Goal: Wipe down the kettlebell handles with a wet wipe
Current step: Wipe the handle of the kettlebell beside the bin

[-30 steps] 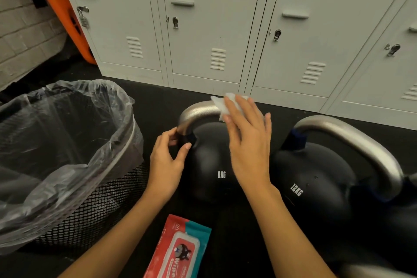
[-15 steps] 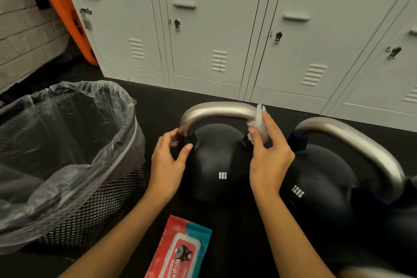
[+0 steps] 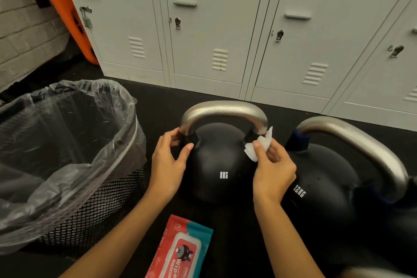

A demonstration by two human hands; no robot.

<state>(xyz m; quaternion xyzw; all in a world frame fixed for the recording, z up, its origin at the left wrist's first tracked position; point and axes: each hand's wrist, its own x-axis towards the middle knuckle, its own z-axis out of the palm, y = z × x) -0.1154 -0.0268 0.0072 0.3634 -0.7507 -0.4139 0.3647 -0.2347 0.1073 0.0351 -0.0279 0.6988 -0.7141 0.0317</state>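
So the 8kg kettlebell [image 3: 216,165] sits on the black floor [image 3: 162,101] right in front of a row of grey lockers [image 3: 203,29], upright, silver handle [image 3: 222,109] arching over the top. The right hand [image 3: 273,169] pinches a crumpled white wet wipe [image 3: 259,144] between thumb and fingers and has it pressed against the right leg of that handle, down where the metal meets the black body. The left hand [image 3: 168,165] is curled round the left base of the handle, thumb in front, fingers behind.

Just to the right, touching or near enough, is a 12kg kettlebell [image 3: 320,187] with its own silver handle [image 3: 361,146], nobody's hand on it. A bit of another silver handle [image 3: 370,273] pokes in at the bottom right corner, can't tell more.

On the left there's a black mesh bin [image 3: 94,205] lined with a clear plastic bag [image 3: 67,133], close beside the left forearm. A red and teal pack of wipes [image 3: 182,248] lies flat on the floor between the two forearms, lid shut. Something orange [image 3: 65,13] leans by a brick wall [image 3: 20,22] at the far left.
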